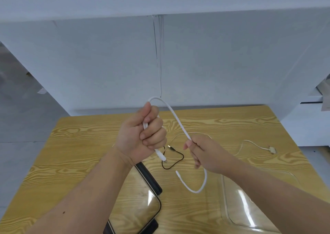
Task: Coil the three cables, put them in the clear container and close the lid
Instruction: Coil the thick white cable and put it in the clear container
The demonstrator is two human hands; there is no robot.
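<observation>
Item 1, my left hand [141, 135]: closed in a fist round the thick white cable [180, 123], raised above the table. One plug end stuck out below the fist, pointing down-right. Cable also left the top of the fist by my thumb and arched up and over toward my right hand.

Item 2, my right hand [203, 151]: just right of the left and a bit lower, thumb and fingers pinched on the same white cable where the arch came down. Below that hand the cable hung in a loop, its free end curling back up to the left, between my two wrists.

Item 3, black cable [175, 159]: thin, lying loose on the wooden table [80, 144], under and between my hands; metal plug near its top. Uncoiled.

Item 4, thin white cable [250, 143]: on the table beyond and to the right of my right hand, strung out, wide flat connector at its far right end. Part of it ran behind my right hand. Uncoiled.

Item 5, clear container [237, 203]: under my right forearm, on the near-right of the table, open; nothing seen inside, tho the arm hid part.

Item 6, lid [148, 189]: clear w/ dark rim, lying under my left forearm, near-left of the container, apart from it.

Item 7, white wall panels [107, 64]: behind the table's far edge.
</observation>
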